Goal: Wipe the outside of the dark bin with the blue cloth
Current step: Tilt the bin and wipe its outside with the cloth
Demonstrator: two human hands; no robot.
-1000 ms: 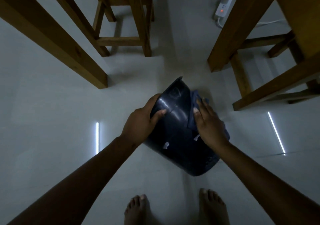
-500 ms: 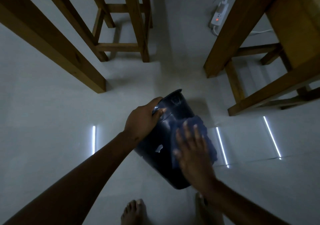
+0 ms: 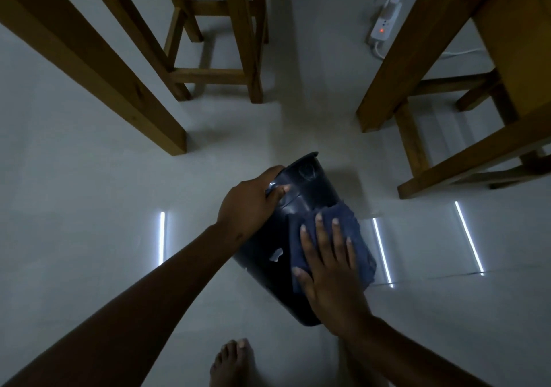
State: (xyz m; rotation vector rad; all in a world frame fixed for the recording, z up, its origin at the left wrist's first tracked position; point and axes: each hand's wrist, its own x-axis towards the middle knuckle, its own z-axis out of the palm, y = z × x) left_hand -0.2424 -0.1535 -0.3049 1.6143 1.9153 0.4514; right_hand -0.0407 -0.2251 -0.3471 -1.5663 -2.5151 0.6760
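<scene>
Pressing flat, right hand (image 3: pixel 331 270) spreads open fingers on blue cloth (image 3: pixel 337 234) atop dark bin (image 3: pixel 265 270); left hand (image 3: pixel 250 204) grip closed on bin's far rim. Bin tilted over floor (image 3: pixel 89 207), long axis near-to-far, unwiped wall to the left. Vs 0.5 s ago: cloth w/ hand sits slightly nearer, bin similar.

Bin (image 3: pixel 268 270) lies tilted on the floor (image 3: pixel 89 207), centre frame, with the left hand (image 3: pixel 249 204) on its far-left side and the right hand (image 3: pixel 331 270) flat on the cloth (image 3: pixel 354 237) over its near-right side. Stool (image 3: pixel 214 43) stands behind-left, table leg (image 3: pixel 396 67) behind-right, power strip (image 3: pixel 384 21) beyond it. One foot (image 3: pixel 231 362) sits just in front of the bin.
</scene>
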